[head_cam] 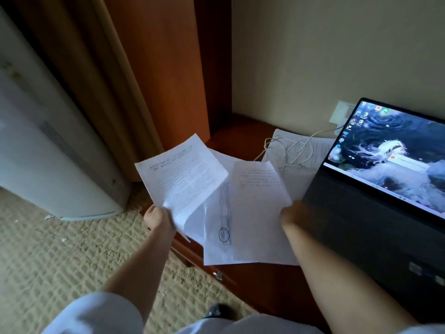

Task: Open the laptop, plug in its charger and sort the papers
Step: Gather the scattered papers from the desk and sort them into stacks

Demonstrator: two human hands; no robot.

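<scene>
Left hand [157, 219]: I see its fingers pinching the lower edge of one printed sheet [180, 169], lifted and tilted
Right hand [292, 213]: blurred; it holds the right edge of the sheets [255, 213], though I cannot tell how its fingers lie
Loose pages [296, 147]: beyond my right fingers, flat on the bench [238, 138], white charger cable [286, 148] looped over them
Laptop [375, 208]: just right of my right fingers, lid open, screen lit
White appliance [48, 153]: well left of my left fingers, on the carpet [60, 261]
</scene>
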